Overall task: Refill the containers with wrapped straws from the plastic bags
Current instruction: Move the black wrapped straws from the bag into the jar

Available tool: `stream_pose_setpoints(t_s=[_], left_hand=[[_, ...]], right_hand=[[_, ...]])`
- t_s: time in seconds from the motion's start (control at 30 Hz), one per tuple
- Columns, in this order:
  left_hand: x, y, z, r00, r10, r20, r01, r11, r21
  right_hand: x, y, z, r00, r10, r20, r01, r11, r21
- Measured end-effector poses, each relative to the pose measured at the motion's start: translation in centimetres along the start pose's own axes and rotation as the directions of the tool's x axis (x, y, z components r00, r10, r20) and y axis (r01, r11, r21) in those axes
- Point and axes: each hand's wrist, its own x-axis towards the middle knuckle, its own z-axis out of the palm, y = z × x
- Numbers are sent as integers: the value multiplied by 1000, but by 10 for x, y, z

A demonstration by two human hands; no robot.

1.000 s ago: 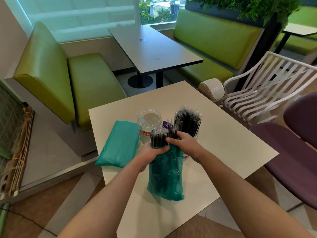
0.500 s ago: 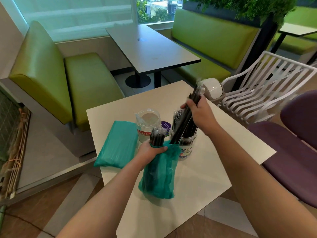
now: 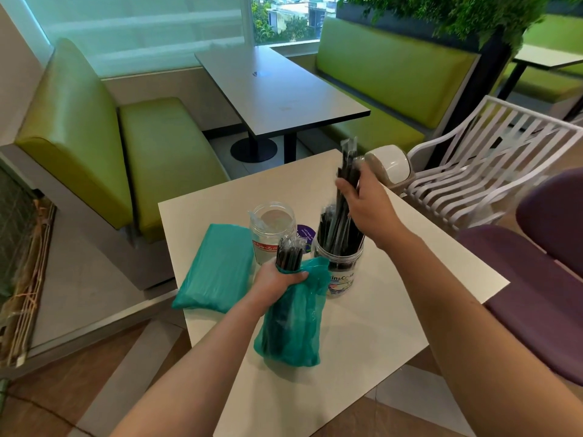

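At frame centre, our left hand (image 3: 279, 279) clenched the teal plastic bag (image 3: 291, 323) neck; our right hand (image 3: 367, 206) grasped black wrapped straws (image 3: 345, 171) above the clear plastic jar (image 3: 340, 269).

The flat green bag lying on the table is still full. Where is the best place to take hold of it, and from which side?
Probably by the near short end of the folded green bag, coming from above and from the person's side. It lies flat and sealed on the table, its far end close to the near-empty jar, while the near end at the table edge is free. The left hand is nearest.
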Motion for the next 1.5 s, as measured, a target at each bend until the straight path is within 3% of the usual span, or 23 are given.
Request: stream_pose_setpoints(t_s=[0.13,0.47,0.63,0.73,0.83,1.03,1.13,1.23,1.37,1.5], left_hand=[[0,-1,-1,1000,-5,1,5,1000,-10],[1,1,0,999,16,-35,-16,1000,-2],[2,4,-1,999,10,-44,-10,1000,-13],[0,5,0,999,17,-39,-17,1000,-18],[-1,6,1,999,22,-47,-24,999,-30],[-2,4,-2,999,20,-45,-21,1000,-12],[-2,4,-2,999,19,-43,-20,1000,-21],[-2,5,-1,999,17,-51,-17,1000,-16],[-2,6,-1,998,24,-56,-25,1000,-15],[-2,6,-2,998,21,-55,-23,999,-27]], right_hand=[[-7,24,17,988,143,62,-137,986,-93],[-31,66,50,953,297,60,-272,925,-265],[-24,46,44,990,117,-81,-129,978,-165],[-19,41,44,1000,-18,-10,16,981,-195],[-18,49,47,999,-31,9,32,979,-202],[-26,67,50,1000,26,-8,-27,907,-421],[-27,63,45,991,-128,-46,67,753,-654],[-21,56,41,976,-219,-13,153,721,-675],[-11,68,43,969,-69,236,219,679,-700],[-17,81,47,968,-52,245,220,645,-732]])
